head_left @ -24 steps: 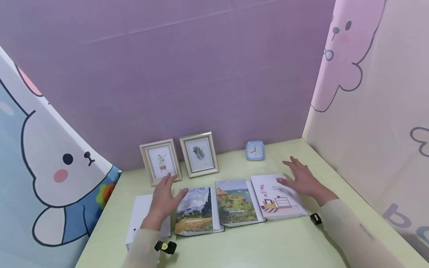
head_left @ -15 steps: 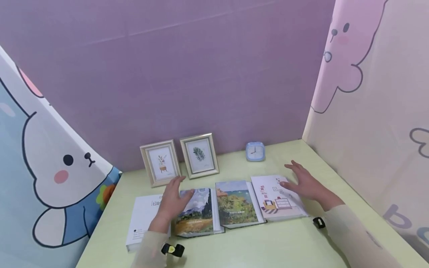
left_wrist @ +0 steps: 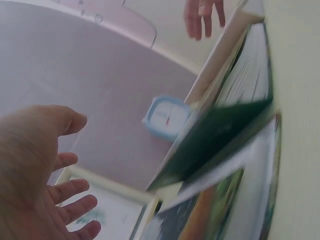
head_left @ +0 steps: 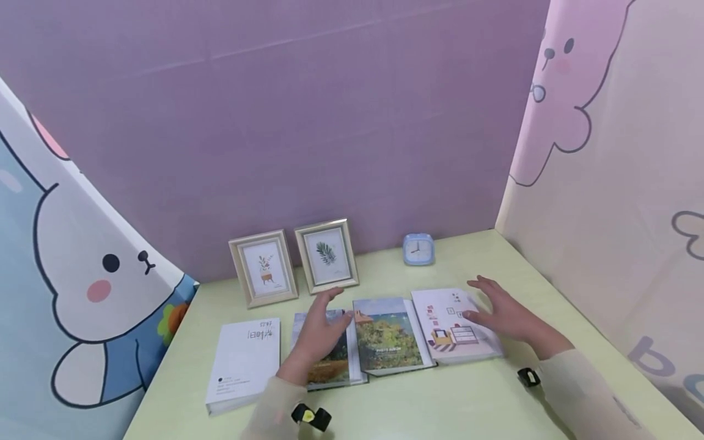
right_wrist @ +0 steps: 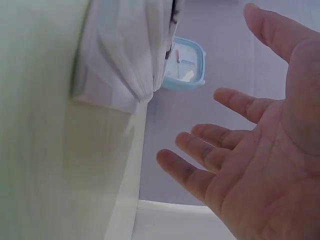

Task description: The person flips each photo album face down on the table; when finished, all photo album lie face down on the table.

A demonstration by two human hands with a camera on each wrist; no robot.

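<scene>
Four objects are too many to count, so several photo albums lie in a row on the table. My left hand, fingers apart and holding nothing, hovers over the album with a cypress landscape and hides part of its cover. Right of it lies the album with a seaside garden cover. Over the right edge of the album with a furniture drawing is my right hand, its fingers spread with nothing in them. A thick white album lies at the left end. Both wrist views show bare palms.
Two picture frames stand at the back, leaning near the purple wall. To their right stands a small blue alarm clock. Cartoon-printed side walls border the table left and right.
My left hand has moved right, from beside the white album to over the cypress landscape album, uncovering the white one. My right hand has shifted slightly right and down. The albums stay put.
</scene>
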